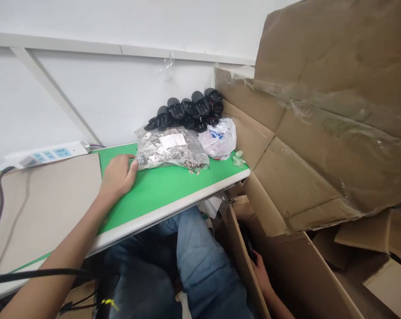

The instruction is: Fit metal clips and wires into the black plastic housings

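Note:
My left hand (119, 173) rests on the green table top (143, 188), thumb and index finger apart. Its thumb is at the left edge of a clear plastic bag (150, 148) full of small shiny metal pieces, with a white label on top. Whether the thumb touches the bag is unclear. Down at the right, my right hand (261, 269) reaches inside an open cardboard box (242, 252). Its fingertips are at a dark black object (247, 239), and the box wall hides most of the fingers. Several black plastic parts (187, 108) lie piled behind the bag.
A knotted white plastic bag (218, 139) sits right of the metal pieces. A white power strip (49, 154) with a black cable (1, 212) lies along the wall, behind a beige board (54, 199). Large cardboard flaps (313, 133) rise on the right. My legs (200, 257) are beneath the table.

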Demonstrator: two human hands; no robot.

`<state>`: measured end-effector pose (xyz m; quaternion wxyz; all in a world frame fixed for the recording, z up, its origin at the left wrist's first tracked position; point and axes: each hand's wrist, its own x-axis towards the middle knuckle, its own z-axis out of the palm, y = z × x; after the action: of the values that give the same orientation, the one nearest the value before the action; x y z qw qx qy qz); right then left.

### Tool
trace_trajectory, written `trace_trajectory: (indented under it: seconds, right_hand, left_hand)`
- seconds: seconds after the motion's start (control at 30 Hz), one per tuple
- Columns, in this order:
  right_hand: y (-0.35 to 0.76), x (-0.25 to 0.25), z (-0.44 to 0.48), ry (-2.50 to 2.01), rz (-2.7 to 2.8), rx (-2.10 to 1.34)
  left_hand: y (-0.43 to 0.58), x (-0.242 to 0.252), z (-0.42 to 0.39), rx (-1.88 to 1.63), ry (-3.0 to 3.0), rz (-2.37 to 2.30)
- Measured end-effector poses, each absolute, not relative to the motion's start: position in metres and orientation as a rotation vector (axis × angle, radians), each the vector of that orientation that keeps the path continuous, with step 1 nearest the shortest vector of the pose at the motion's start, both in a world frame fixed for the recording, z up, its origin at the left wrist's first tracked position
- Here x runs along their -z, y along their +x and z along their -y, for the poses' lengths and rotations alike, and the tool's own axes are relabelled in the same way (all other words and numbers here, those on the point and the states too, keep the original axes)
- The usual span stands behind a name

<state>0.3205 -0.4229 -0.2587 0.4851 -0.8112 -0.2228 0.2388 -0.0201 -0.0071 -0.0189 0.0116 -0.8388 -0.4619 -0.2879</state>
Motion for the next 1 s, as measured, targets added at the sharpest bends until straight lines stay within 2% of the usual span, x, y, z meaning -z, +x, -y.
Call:
trace_trajectory:
  seconds: [0.1, 0.2, 0.5, 0.7, 0.87, 1.0]
  right_hand:
    - [0.324, 0.247, 0.433, -1.924, 0.422, -0.731]
    - [0.323, 0.217, 0.443, -1.860, 0.554, -0.745]
    - [0.285, 0.128, 0.432, -1.917, 1.147, -0.183]
    - [0.235, 0.076, 0.341, -1.539, 1.627, 0.105]
    - [0.208, 0.037, 0.225, -1.091, 1.842, 0.357]
    - [0.192, 0.006, 0.124, -0.935, 2.003, 0.454]
  left_hand:
    - [-0.022, 0.020, 0.007, 0.913, -2.613, 1.407]
    - [-0.022, 0.019, 0.008, 0.877, -2.599, 1.425]
    - [-0.025, 0.017, 0.008, 0.904, -2.623, 1.447]
    - [-0.031, 0.027, 0.003, 1.106, -2.606, 1.397]
    - [-0.043, 0.035, 0.008, 1.430, -2.546, 1.230]
    - [-0.048, 0.039, 0.011, 1.460, -2.317, 1.144]
